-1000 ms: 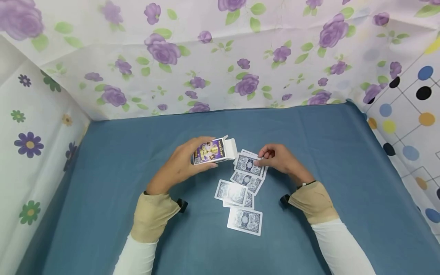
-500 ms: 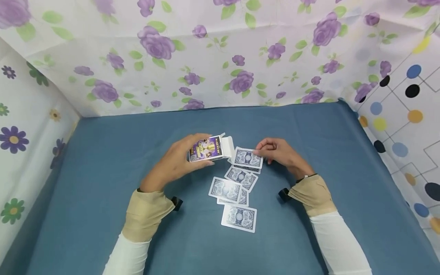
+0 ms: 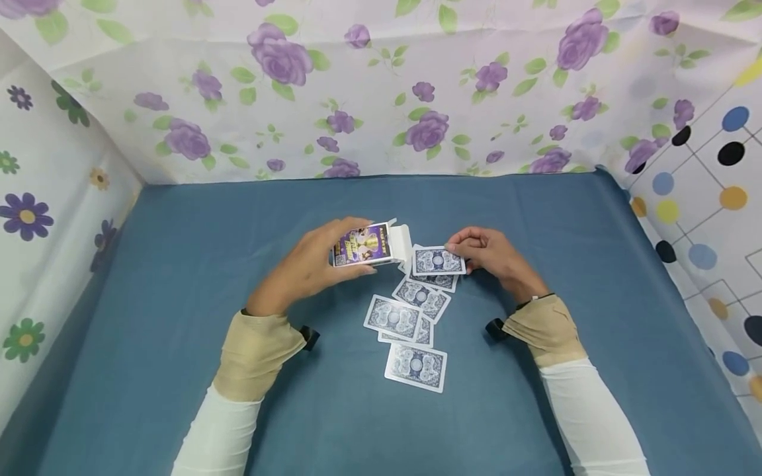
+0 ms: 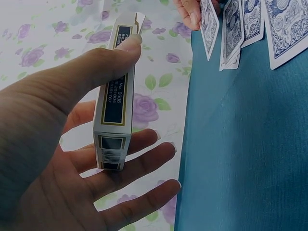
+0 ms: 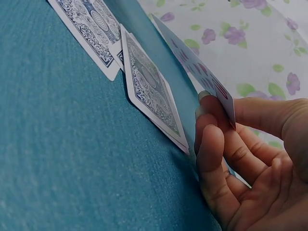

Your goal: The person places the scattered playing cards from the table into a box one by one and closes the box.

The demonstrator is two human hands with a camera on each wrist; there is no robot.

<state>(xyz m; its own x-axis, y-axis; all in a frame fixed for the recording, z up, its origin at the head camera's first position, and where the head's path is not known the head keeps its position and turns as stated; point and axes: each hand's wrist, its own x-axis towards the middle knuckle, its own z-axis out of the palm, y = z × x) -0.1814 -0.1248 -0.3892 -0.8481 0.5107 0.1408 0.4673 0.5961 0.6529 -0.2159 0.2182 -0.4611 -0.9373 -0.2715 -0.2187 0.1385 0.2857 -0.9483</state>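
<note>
My left hand (image 3: 309, 261) holds a purple and white card box (image 3: 363, 244) between thumb and fingers, its open flap (image 3: 401, 244) pointing right. The left wrist view shows the thumb on one narrow side of the card box (image 4: 115, 91). My right hand (image 3: 491, 254) pinches a single playing card (image 3: 438, 261) by its right end, back side up, above other cards. In the right wrist view red marks show on the underside of that playing card (image 5: 199, 67), raised off the cloth. Below it several face-down playing cards (image 3: 421, 297) lie overlapping in a loose column.
A blue cloth (image 3: 286, 410) covers the table. The nearest playing card (image 3: 417, 367) lies by itself, just in front of the column. Flowered sheets (image 3: 357, 92) hang at the back and left, and a dotted sheet (image 3: 708, 218) hangs at the right.
The right hand has lifted the top card off the cards beneath and tilted it, near the box opening. The left hand still holds the box in much the same place.
</note>
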